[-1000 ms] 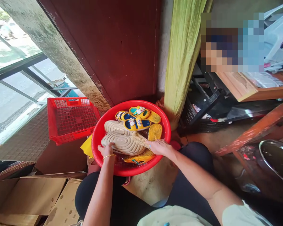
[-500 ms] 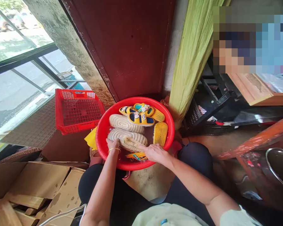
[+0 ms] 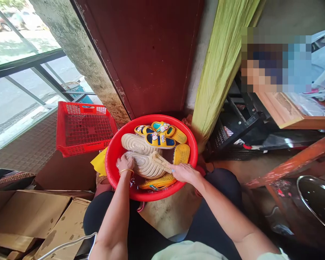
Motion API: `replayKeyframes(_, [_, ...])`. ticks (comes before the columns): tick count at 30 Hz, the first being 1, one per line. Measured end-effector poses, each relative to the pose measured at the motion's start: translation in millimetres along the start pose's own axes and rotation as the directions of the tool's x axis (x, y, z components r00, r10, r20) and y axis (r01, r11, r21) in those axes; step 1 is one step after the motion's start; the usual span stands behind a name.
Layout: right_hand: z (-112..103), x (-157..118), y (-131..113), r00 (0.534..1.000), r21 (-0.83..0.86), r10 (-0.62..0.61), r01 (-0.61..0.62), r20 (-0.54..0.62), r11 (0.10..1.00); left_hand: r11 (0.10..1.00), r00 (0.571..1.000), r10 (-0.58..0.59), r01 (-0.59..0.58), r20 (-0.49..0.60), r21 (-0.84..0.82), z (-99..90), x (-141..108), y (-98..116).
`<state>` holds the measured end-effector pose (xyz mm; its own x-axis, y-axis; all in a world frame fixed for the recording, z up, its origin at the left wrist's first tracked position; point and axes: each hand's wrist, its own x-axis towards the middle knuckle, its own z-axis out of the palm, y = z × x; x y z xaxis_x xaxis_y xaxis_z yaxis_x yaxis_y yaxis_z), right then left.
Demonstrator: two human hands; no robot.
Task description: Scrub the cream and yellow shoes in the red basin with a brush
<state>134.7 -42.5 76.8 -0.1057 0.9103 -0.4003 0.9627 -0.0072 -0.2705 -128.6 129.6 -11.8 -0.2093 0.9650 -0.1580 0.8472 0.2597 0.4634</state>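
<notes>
Obs.: red round plastic basin (image 3: pixel 162 195) is being kept on floor, w/ shallow dark water inside. Cream ridged-sole shoe (image 3: pixel 143 167) is being pressed down sole-up, approx. centre of basin, by L hand (image 3: pixel 124 162); L fingers (image 3: pixel 127 156) are being curled over shoe's edge, slightly spread. Tan-bristled scrubbing brush (image 3: pixel 159 161) is being held against same sole by R hand (image 3: pixel 185 172); R fingers (image 3: pixel 176 169) are being kept close together over brush, exact grip hidden, so pinch cannot be told. Second cream ridged-sole shoe (image 3: pixel 135 143) is being rested just beyond first. Navy-and-yellow strap sandals (image 3: pixel 160 141), yellow sole-up sandal (image 3: pixel 181 154) and yellow sandal (image 3: pixel 157 182) are being held in basin too. Red plastic mesh crate (image 3: pixel 85 128) is being stood just left of basin; brown cardboard box (image 3: pixel 27 216) is being kept lower left.
</notes>
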Motion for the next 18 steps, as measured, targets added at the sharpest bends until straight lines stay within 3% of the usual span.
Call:
replayKeyframes(2, [-2, 3, 1, 0.998, 0.002, 0.057, -0.057, -0.019, 0.998, 0.998, 1.000, 0.000, 0.001, -0.023, 0.056, -0.3, -2, 1])
replayKeyframes(4, [-1, 6, -2, 0.992, -0.022, 0.110, -0.112, -0.055, 0.993, 0.990, 1.000, 0.001, -0.005, 0.029, 0.144, -0.4, -6, 2])
replayKeyframes(7, [3, 6, -11, 0.990, -0.077, 0.078, -0.088, -0.118, 0.993, 0.973, 0.989, -0.024, -0.010, 0.145, 0.230, -1.7, -12, 3])
replayKeyframes(12, [7, -5, -23, 0.989, -0.120, 0.040, -0.058, -0.144, 0.991, 0.952, 0.983, -0.016, -0.041, 0.185, 0.303, -3.5, -17, 4])
replayKeyframes(15, [12, -8, -26, 0.984, -0.182, 0.030, -0.062, -0.175, 0.981, 0.921, 0.975, 0.152, -0.199, 0.161, 0.334, 0.5, -18, 5])
replayKeyframes(18, [17, -6, -22, 0.979, -0.187, 0.023, -0.061, -0.201, 0.981, 0.872, 0.921, 0.366, -0.390, 0.135, 0.297, 5.8, -19, 7])
